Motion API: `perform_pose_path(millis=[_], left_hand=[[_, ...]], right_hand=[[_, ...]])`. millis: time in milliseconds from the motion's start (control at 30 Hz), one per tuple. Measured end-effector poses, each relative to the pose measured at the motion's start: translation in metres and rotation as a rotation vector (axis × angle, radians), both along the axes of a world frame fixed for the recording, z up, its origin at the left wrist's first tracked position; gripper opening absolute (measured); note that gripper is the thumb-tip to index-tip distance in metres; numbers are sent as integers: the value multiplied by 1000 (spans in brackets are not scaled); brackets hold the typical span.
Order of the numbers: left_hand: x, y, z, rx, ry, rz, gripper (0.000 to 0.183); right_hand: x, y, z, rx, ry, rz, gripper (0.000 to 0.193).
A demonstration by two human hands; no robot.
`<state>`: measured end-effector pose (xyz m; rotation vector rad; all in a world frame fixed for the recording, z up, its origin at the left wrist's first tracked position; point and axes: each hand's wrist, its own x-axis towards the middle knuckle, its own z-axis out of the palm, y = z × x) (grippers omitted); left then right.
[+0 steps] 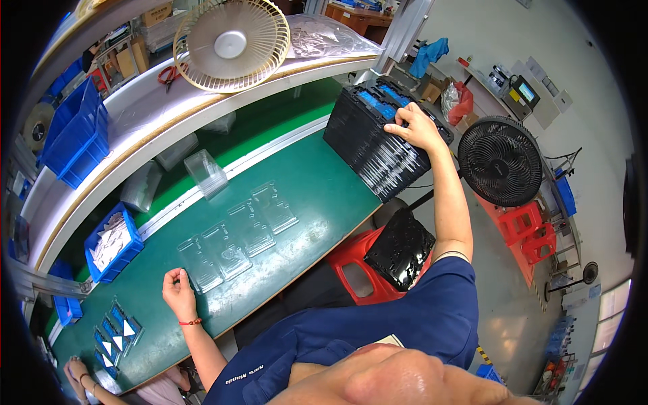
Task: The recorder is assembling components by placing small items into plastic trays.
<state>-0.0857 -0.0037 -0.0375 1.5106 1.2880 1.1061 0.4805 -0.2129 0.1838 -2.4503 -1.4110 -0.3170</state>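
My right hand reaches out to the tall stack of black plastic trays at the far right end of the table. Its fingers are bent and closed at the top tray, beside blue pieces lying in it; what they pinch is hidden. My left hand is closed, fingertips together, with nothing visible in it. It is just left of a row of several clear plastic blister trays on the green table.
A coworker's hands are at the lower left, near clear trays holding blue pieces and white triangles. A blue bin of white slips stands at the back edge. A red stool bears a black sheet-like item. A black fan stands right.
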Motion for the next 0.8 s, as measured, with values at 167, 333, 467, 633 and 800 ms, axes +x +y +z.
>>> perform_pose_path(millis=[167,333,467,633,800], left_hand=[[3,-2,4,-8,26,12,8],[-2,4,-12,68,55,-11,10],[-8,8,-24,104,86,6,9],[5,4,-7,85,65,29,8],[1,0,-4,130,112,54,9]], right_hand=[[17,2,-5,42,-58,123,59],[8,5,0,87,-22,153,63],[-4,10,9,56,9,54,65],[34,29,36,181,-88,-34,57],[99,86,24,18,-43,-56,52]])
